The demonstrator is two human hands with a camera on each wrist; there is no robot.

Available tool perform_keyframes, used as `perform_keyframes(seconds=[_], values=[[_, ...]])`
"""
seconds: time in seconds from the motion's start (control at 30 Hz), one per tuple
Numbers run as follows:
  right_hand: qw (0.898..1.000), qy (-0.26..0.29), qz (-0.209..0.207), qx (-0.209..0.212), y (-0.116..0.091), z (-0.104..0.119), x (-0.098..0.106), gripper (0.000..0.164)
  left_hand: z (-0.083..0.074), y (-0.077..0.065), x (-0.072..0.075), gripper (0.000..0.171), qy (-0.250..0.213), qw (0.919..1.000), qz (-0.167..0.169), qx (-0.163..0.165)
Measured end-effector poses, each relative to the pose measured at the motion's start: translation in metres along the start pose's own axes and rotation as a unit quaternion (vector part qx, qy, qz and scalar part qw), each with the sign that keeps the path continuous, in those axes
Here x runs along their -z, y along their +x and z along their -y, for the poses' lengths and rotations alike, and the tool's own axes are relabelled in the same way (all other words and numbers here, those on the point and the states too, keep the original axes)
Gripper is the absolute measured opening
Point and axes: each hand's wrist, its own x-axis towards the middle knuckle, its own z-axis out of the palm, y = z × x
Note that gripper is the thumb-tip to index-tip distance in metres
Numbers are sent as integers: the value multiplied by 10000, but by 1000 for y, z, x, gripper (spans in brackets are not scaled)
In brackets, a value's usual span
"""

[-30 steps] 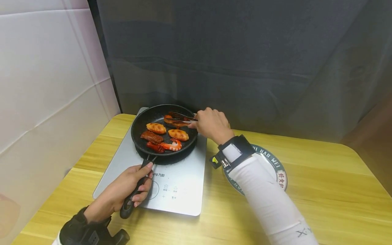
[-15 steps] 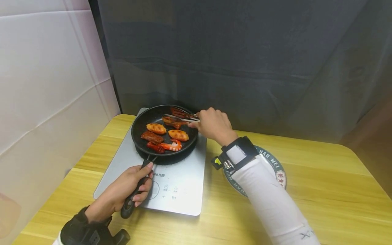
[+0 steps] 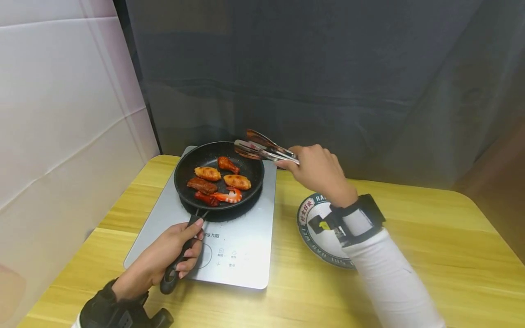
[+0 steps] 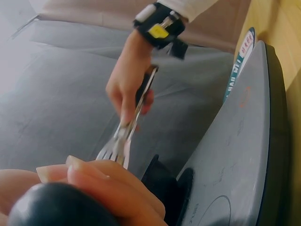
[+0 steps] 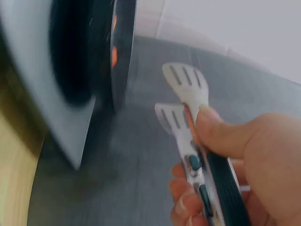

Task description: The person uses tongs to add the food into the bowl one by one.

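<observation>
My left hand [image 3: 174, 246] grips the handle [image 3: 169, 275] of a black frying pan [image 3: 252, 166]. Off the pan's right rim, my right hand [image 3: 317, 169] holds metal tongs [image 3: 266, 150]; their slotted heads stand apart with nothing between them in the right wrist view. A reddish drumstick [image 3: 227, 165] lies at the back of the pan. In front of it are two golden chicken wings, one to the left [image 3: 208, 173] and one to the right [image 3: 238, 182]. Nearer the handle lie a brown slab of meat [image 3: 202, 185], a dark red piece [image 3: 207, 199] and a shrimp [image 3: 232, 196].
Under the pan is a silver induction cooker [image 3: 250, 228] with printed controls, on a wooden table [image 3: 430, 237]. A white plate with a green lettered rim [image 3: 305, 234] stands to its right, partly hidden by my right wrist. Grey cloth [image 3: 328, 91] hangs behind.
The tongs have come up and right, out of the pan and away from the drumstick, which stays in it. My right forearm has shifted right, uncovering the plate's left side. My left hand keeps its grip.
</observation>
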Motion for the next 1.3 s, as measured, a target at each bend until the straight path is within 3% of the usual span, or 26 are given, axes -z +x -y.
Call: perform_keyframes(seconds=[0.3, 0.53, 0.6, 0.83, 1.07, 1.3], values=[[9994, -19, -244, -262, -60, -97, 7, 62, -1, -1, -1, 35, 82, 9999, -61, 44], [9964, -140, -838, 0, -114, -147, -7, 43, -2, -1, -1, 36, 101, 9999, 46, 22], [9967, -128, -800, -33, -127, -155, -8, 40, -2, -1, -1, 37, 113, 9999, 62, 27], [9986, -45, -18, -536, -168, -166, -16, 48, -2, 0, 0, 36, 144, 9998, 129, 26], [9989, -49, -141, -441, -199, -175, -33, 36, -2, 0, 2, 36, 134, 9998, 176, 16], [9992, 173, -170, -324, -214, -177, -43, 33, -1, -1, 3, 37, 143, 9997, 176, 6]])
